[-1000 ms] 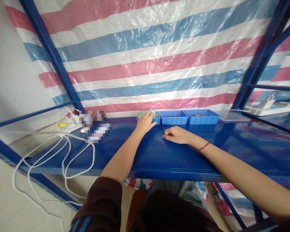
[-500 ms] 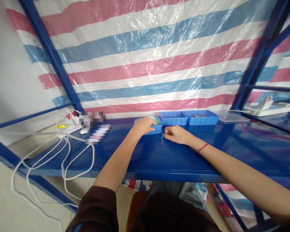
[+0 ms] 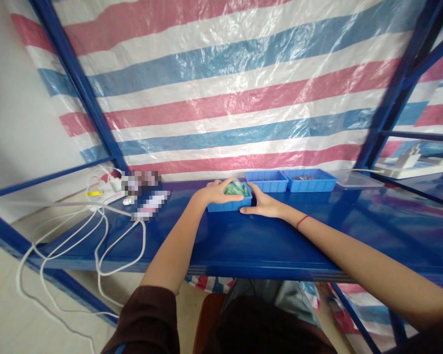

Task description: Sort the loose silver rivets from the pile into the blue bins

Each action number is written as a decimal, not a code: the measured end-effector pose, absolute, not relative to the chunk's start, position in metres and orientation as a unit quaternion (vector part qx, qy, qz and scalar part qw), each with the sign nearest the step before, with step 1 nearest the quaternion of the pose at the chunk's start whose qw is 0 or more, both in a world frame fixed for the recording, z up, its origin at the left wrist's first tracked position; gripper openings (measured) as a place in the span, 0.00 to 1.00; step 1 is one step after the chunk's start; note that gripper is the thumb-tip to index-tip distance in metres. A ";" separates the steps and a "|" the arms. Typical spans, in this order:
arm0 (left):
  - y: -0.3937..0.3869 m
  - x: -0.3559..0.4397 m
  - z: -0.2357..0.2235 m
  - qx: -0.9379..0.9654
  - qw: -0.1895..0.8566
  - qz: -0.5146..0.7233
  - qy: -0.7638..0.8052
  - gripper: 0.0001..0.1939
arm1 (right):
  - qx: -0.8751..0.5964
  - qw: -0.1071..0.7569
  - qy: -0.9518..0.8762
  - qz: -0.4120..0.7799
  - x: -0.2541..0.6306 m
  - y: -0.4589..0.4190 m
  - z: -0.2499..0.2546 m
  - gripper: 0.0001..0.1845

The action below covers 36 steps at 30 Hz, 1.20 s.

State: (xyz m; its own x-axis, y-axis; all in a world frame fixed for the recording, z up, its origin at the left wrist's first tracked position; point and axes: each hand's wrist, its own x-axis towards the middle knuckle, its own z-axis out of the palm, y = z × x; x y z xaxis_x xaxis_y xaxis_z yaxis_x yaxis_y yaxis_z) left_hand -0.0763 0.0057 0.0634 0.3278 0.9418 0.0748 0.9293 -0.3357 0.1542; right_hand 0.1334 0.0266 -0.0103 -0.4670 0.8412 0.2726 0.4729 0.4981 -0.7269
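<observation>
A small blue plastic bin [image 3: 229, 205] with green items in clear plastic [image 3: 237, 188] stands on the blue tabletop between my hands. My left hand [image 3: 217, 191] grips the bin from its left side, the thumb lying across the front rim and the fingers behind. My right hand [image 3: 264, 204] holds its right end, with the thumb at the front corner and the fingers along the side. The bin's left end is partly hidden by my left hand.
Two more blue bins stand behind to the right: one [image 3: 268, 185] with little visible inside, another [image 3: 312, 184] with small metal pieces. A clear lid [image 3: 360, 179] lies beyond them. White cables [image 3: 103, 236] and a power strip [image 3: 110, 195] occupy the left end.
My right hand has gone from curled fingers beside the bin to fingers apart around its right end. My left hand has shifted left off the green items, and the bin sits slightly nearer me.
</observation>
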 end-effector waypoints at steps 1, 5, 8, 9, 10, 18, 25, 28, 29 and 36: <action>0.007 -0.077 0.062 0.819 0.052 0.068 0.567 0.48 | -0.402 0.324 -0.801 0.303 0.133 0.028 -0.011 0.58; 0.008 -0.077 0.062 0.841 0.092 0.086 0.527 0.49 | -0.390 0.342 -0.799 0.305 0.135 0.025 -0.010 0.57; 0.007 -0.076 0.063 0.859 0.131 0.118 0.481 0.49 | -0.393 0.345 -0.803 0.285 0.141 0.014 -0.001 0.58; 0.007 -0.075 0.064 0.864 0.147 0.127 0.465 0.48 | -0.393 0.352 -0.803 0.278 0.144 0.011 0.003 0.57; 0.007 -0.073 0.063 0.867 0.165 0.140 0.448 0.47 | -0.392 0.362 -0.802 0.269 0.147 0.007 0.008 0.57; 0.008 -0.033 0.040 0.794 0.375 0.332 0.345 0.30 | -0.363 0.527 -0.743 0.197 0.171 -0.001 0.038 0.44; 0.008 -0.002 0.012 0.685 0.488 0.412 0.351 0.38 | -0.348 0.609 -0.678 0.217 0.162 -0.002 0.032 0.34; 0.009 -0.001 0.009 0.695 0.453 0.434 0.352 0.38 | -0.357 0.594 -0.679 0.240 0.157 -0.002 0.026 0.33; 0.009 -0.002 0.009 0.700 0.442 0.441 0.347 0.37 | -0.353 0.586 -0.689 0.239 0.157 -0.002 0.025 0.33; 0.005 -0.003 0.016 0.717 0.373 0.477 0.345 0.22 | -0.350 0.536 -0.750 0.162 0.167 -0.007 0.035 0.32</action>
State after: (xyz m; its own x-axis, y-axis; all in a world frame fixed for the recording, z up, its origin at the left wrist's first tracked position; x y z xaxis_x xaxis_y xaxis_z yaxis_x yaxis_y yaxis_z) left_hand -0.0028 0.0051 0.0155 0.3055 0.8512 0.4267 0.1390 -0.4832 0.8644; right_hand 0.1667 -0.0068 0.0348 -0.1789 0.7000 0.6914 0.3520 0.7018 -0.6194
